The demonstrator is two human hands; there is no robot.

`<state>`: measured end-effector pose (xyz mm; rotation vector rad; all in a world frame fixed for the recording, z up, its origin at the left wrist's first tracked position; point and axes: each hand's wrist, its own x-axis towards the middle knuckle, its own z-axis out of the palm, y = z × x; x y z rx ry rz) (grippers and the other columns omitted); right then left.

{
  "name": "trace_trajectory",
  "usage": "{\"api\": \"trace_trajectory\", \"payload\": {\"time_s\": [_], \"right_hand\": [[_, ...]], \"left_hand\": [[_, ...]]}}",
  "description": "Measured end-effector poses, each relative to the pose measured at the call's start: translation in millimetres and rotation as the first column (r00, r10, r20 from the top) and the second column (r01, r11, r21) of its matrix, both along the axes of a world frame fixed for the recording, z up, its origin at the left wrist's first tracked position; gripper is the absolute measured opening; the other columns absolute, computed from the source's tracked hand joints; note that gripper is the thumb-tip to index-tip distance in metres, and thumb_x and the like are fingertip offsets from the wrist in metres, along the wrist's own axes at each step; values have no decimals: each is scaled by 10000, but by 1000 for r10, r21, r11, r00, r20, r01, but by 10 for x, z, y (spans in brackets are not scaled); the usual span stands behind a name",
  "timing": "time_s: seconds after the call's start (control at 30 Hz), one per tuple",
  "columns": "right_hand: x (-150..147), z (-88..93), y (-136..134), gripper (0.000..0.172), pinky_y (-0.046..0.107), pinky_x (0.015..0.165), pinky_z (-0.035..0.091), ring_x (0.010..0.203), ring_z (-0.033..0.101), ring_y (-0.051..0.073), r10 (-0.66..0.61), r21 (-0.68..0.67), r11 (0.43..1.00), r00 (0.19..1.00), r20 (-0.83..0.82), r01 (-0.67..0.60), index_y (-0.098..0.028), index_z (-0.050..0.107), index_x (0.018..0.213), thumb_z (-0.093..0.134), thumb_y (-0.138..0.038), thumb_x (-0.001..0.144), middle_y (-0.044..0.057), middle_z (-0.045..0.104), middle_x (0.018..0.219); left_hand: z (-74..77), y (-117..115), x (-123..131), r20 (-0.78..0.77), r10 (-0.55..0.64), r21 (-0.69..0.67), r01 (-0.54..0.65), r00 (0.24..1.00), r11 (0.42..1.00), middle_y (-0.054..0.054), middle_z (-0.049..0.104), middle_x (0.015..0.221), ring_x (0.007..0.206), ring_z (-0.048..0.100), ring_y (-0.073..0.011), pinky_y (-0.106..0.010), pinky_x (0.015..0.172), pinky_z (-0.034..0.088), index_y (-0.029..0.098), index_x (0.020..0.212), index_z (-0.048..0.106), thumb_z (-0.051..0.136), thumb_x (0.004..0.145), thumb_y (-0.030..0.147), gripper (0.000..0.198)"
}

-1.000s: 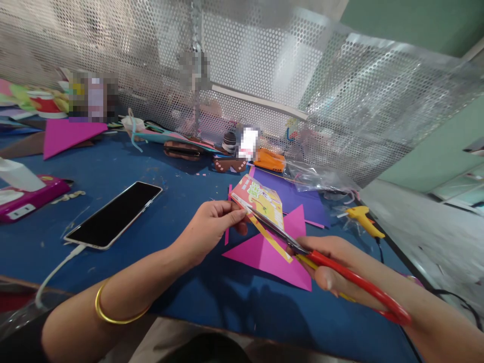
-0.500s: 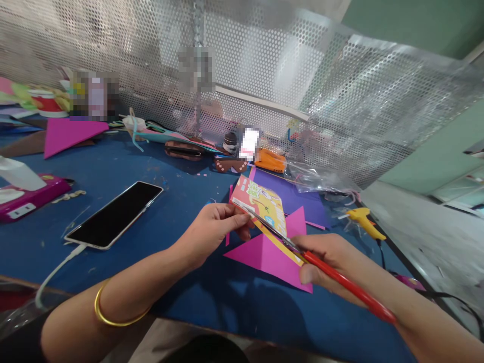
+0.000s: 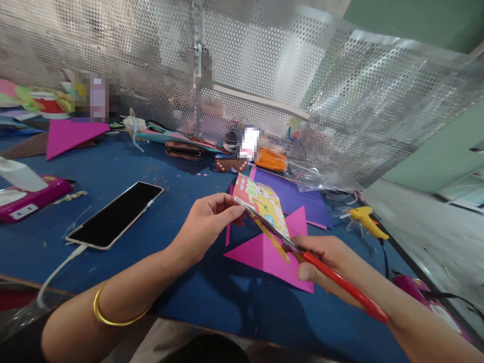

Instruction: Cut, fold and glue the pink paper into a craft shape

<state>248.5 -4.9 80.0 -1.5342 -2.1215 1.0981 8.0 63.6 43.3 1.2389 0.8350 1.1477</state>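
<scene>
My left hand [image 3: 206, 224] pinches the near corner of a colourful printed card [image 3: 260, 202] and holds it tilted above the blue table [image 3: 159, 282]. In my right hand [image 3: 327, 259] are red-handled scissors [image 3: 302, 252], fingers closed round the handles. The blades run along the card's lower edge, where a thin yellow strip hangs down. Under both hands lies a pink paper triangle [image 3: 270, 254].
A phone [image 3: 115, 214] on a white cable lies left of centre. A purple sheet [image 3: 295, 196], a yellow glue gun [image 3: 365, 219], a clear plastic bag [image 3: 321, 179] and craft scraps sit along a perforated metal screen [image 3: 242, 65]. A pink box [image 3: 26, 194] is far left.
The card has tilted up slightly in my left hand. The scissor handles have drawn together and the blades sit further along the card's edge.
</scene>
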Motion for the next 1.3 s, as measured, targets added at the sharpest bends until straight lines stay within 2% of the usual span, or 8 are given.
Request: {"api": "trace_trajectory", "payload": {"time_s": [0.13, 0.2, 0.4, 0.57, 0.8, 1.0, 1.17, 1.3], "right_hand": [[-22, -32, 0, 626, 229, 460, 224, 553, 287, 100, -44, -61, 997, 996, -72, 40, -206, 560, 770, 562, -831, 740, -52, 358, 625], [-28, -57, 14, 632, 227, 459, 214, 550, 271, 95, -26, -63, 998, 994, -104, 19, -200, 556, 775, 561, -831, 740, -58, 339, 628], [11, -129, 88, 622, 233, 465, 194, 563, 247, 93, 87, 36, 996, 985, -152, -83, -192, 523, 778, 532, -814, 781, -61, 329, 649], [24, -129, 137, 629, 234, 464, 191, 559, 247, 93, 124, 36, 992, 977, -175, -119, -191, 517, 787, 518, -821, 780, -60, 329, 657], [28, -153, 126, 677, 237, 478, 214, 575, 242, 99, 69, -66, 994, 980, -185, -82, -203, 501, 818, 517, -871, 712, -68, 329, 664], [9, -109, 96, 638, 259, 519, 198, 609, 233, 109, 60, 29, 998, 996, -63, -58, -206, 468, 766, 480, -844, 764, -60, 316, 683], [-12, -92, 81, 659, 257, 537, 236, 623, 232, 112, 46, 4, 999, 996, -83, -46, -195, 530, 830, 468, -848, 768, -55, 334, 697], [-20, -107, 67, 653, 250, 520, 238, 599, 234, 104, 18, -38, 999, 994, -108, -23, -196, 527, 802, 503, -847, 756, -60, 344, 665]], "left_hand": [[-28, 23, 6, -9, 72, 34, -72, 997, 997, -3, 708, 683, 660, 639, -134, -248, 670, 497, 181, 743, 715, 763, 759, 336, 163], [-44, 36, -3, -15, 89, 49, -89, 996, 995, -4, 713, 679, 663, 643, -132, -241, 671, 498, 181, 731, 717, 759, 773, 330, 160], [-64, 69, -29, 81, 38, 4, -38, 996, 999, 2, 742, 741, 689, 677, -120, -227, 720, 534, 187, 757, 742, 759, 789, 297, 116], [-72, 84, -29, 114, 19, -19, -17, 993, 1000, -7, 758, 787, 715, 691, -119, -227, 758, 551, 181, 776, 751, 764, 794, 283, 105], [-37, 78, -25, 88, 33, -60, -28, 996, 998, -10, 739, 753, 700, 674, -120, -238, 745, 549, 166, 768, 749, 768, 771, 277, 113], [4, 64, -11, 74, 31, -91, -24, 997, 996, -8, 725, 718, 681, 663, -122, -259, 755, 546, 165, 735, 737, 766, 747, 277, 116], [-5, 53, -1, 123, -6, -70, 14, 992, 997, -8, 743, 762, 733, 682, -123, -247, 785, 545, 175, 752, 742, 761, 763, 274, 102], [0, 32, 4, 134, -15, -54, 23, 991, 998, -4, 742, 756, 758, 691, -129, -248, 810, 547, 177, 754, 740, 762, 772, 290, 116]]}}
